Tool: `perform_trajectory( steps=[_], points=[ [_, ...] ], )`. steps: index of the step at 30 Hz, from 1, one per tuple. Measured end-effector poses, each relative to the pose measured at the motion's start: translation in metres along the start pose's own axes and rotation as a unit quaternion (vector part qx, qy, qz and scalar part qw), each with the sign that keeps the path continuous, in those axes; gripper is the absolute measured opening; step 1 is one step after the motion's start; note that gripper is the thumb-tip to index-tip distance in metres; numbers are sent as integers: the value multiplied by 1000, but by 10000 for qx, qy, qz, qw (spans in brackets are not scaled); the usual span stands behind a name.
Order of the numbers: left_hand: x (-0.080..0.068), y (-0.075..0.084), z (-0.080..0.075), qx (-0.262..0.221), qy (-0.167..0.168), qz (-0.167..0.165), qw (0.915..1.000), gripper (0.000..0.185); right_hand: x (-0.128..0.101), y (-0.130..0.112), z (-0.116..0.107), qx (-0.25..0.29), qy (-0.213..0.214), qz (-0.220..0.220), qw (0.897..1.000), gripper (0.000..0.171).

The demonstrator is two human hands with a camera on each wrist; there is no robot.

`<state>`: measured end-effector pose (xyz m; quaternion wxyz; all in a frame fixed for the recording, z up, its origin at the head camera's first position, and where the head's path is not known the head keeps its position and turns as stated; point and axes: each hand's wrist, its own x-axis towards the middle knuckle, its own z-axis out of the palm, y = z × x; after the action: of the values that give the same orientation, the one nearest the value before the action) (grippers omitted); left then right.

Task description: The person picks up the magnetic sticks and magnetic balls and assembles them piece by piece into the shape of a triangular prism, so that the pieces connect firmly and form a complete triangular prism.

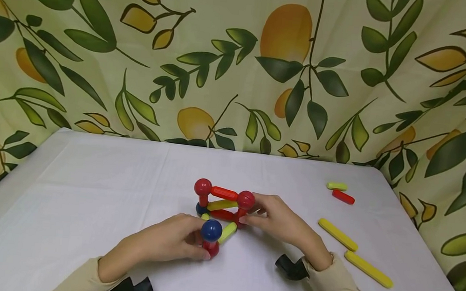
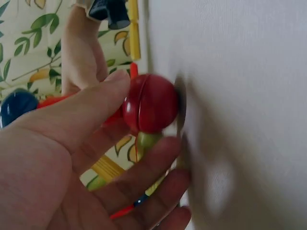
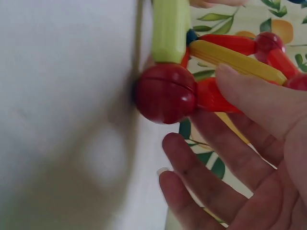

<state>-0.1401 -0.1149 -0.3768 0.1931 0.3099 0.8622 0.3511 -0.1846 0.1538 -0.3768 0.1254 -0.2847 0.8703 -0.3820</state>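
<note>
A frame of coloured rods and balls, like a magnetic building set, stands mid-table. My left hand [image 1: 165, 237] pinches its near-left post, between a blue ball [image 1: 211, 230] on top and a red ball [image 2: 152, 103] at the table surface. With thumb and fingers my right hand [image 1: 281, 218] pinches the red upright rod [image 3: 213, 95] at the right corner, below another red ball [image 1: 246, 200]. Joining the two held corners low down is a light green rod [image 1: 228, 232]. Across the back run a red rod [image 1: 224, 193] and a slanting yellow rod [image 1: 222, 205]. The left fingers partly hide the left side.
To the right on the white tablecloth [image 1: 85, 187] lie two long yellow rods [image 1: 338, 234]. Further back are a short light green rod [image 1: 336, 186] and a short red rod [image 1: 343, 197]. A leaf-and-fruit patterned curtain [image 1: 240, 71] hangs behind the table.
</note>
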Motion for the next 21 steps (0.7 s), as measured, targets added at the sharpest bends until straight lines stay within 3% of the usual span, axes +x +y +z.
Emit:
perform_trajectory(
  steps=[8,15,21],
  points=[
    [0,-4,2,551,531,-472,9959,31,-3,0,-9,37,-224,117,9997,34],
    [0,-9,-1,449,468,-423,9970,27,-5,-1,-19,-160,-181,87,9997,26],
    [2,-11,-4,509,453,-357,9970,22,-7,0,-25,-352,-20,114,9993,29]
  ],
)
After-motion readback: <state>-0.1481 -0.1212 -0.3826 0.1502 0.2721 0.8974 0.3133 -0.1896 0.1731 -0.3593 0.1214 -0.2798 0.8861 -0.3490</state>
